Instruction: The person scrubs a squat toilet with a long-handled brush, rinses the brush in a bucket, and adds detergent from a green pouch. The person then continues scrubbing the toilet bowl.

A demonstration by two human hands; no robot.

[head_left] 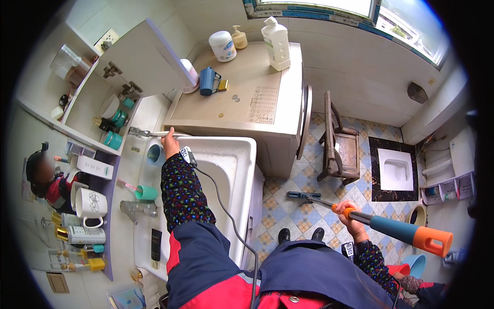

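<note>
My left hand is at the far left corner of the white sink, its fingers closed around a thin white hose that runs from a metal tap. Right beside that hand is a blue cup. In my right hand is the metal pole of a long-handled floor mop or brush with a blue and orange grip. Its narrow blue head rests on the tiled floor ahead of my shoes; whether it has bristles or a blade is too small to tell.
A washing machine with bottles and a blue mug on top stands beyond the sink. A wooden chair and a squat toilet are ahead right. An open mirror cabinet door juts out on the left. A cable hangs from my left wrist.
</note>
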